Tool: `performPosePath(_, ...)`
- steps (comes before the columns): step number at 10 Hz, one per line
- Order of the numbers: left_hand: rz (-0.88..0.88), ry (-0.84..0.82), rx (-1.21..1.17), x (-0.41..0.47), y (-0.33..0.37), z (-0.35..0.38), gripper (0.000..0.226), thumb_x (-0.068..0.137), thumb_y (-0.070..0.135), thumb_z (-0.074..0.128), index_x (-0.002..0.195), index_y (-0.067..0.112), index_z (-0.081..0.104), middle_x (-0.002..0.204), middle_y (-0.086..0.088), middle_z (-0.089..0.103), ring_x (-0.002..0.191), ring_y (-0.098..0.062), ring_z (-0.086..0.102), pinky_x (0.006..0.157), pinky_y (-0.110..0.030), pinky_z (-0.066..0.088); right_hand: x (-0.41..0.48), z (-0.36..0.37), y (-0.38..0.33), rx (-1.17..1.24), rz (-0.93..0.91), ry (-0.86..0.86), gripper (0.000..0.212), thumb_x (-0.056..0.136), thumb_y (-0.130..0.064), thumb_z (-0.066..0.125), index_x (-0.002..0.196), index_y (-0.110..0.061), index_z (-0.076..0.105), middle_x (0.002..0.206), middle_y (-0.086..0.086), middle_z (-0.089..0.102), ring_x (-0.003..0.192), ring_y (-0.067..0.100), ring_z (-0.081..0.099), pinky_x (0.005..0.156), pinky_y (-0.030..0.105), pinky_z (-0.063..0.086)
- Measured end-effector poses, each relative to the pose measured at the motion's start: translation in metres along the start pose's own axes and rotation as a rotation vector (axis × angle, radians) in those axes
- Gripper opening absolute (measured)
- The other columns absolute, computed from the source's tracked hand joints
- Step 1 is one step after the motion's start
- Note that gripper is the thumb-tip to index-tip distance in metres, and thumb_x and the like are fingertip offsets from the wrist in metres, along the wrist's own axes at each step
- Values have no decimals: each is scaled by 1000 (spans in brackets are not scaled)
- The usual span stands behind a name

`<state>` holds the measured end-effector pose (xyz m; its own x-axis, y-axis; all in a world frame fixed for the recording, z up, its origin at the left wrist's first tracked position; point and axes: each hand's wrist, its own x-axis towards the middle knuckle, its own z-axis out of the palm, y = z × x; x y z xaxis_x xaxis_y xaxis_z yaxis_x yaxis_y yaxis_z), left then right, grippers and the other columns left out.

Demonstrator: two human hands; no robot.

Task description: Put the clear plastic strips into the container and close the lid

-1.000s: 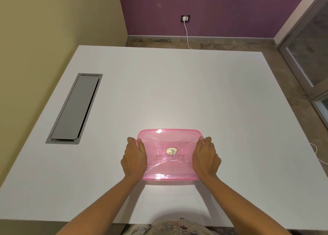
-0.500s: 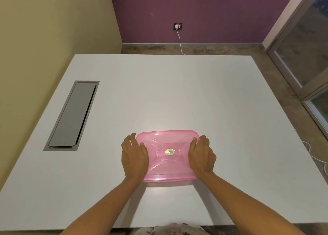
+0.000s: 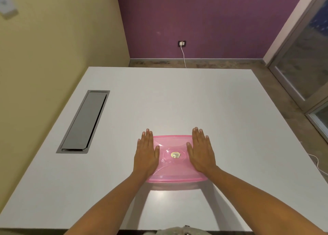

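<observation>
One pink container (image 3: 174,180) is seen on the white table (image 3: 195,101), near the near edge and roughly centred left to right. One translucent pink lid (image 3: 173,144) is seated on it, with one gold round sticker (image 3: 175,155) at the lid's centre. Two hands are counted. The left hand (image 3: 146,154) is laid flat, palm down, fingers straight and together, on the left side of the lid; nothing is gripped. The right hand (image 3: 201,153) is laid flat the same way on the right side, fingers extended, nothing gripped. Fingertips of both hands reach just past the far edge of the lid. Two bare forearms are seen running from the near edge of the picture.

One grey cable hatch (image 3: 83,122) is set into the table on the left, well apart from the container. One wall socket (image 3: 182,43) with one white plug and cord is seen on the far purple wall. One glazed door frame (image 3: 301,61) is cut off at the right edge. One white fixture at the far left top corner is cut off and blurred.

The clear plastic strips cannot be made out; the inside of the container is hidden by the lid and hands. The left and right edges of the lid are covered by the palms. The container walls are mostly hidden below the lid. Whether the lid is fully latched cannot be told.
</observation>
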<state>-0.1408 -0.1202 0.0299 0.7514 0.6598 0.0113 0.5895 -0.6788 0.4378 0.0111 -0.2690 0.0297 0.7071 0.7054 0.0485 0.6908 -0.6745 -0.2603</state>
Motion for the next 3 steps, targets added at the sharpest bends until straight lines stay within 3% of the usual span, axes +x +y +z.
performPosePath(3,-47,37,74,1,10,-2,80,83,50,-4,149,7,14,159,-8,14,147,-20,12,119,-37,8,0,-1,0,77,-65,41,81,87,-58,-10,147,-8,15,157,6,14,145,18,4,117,28,-10)
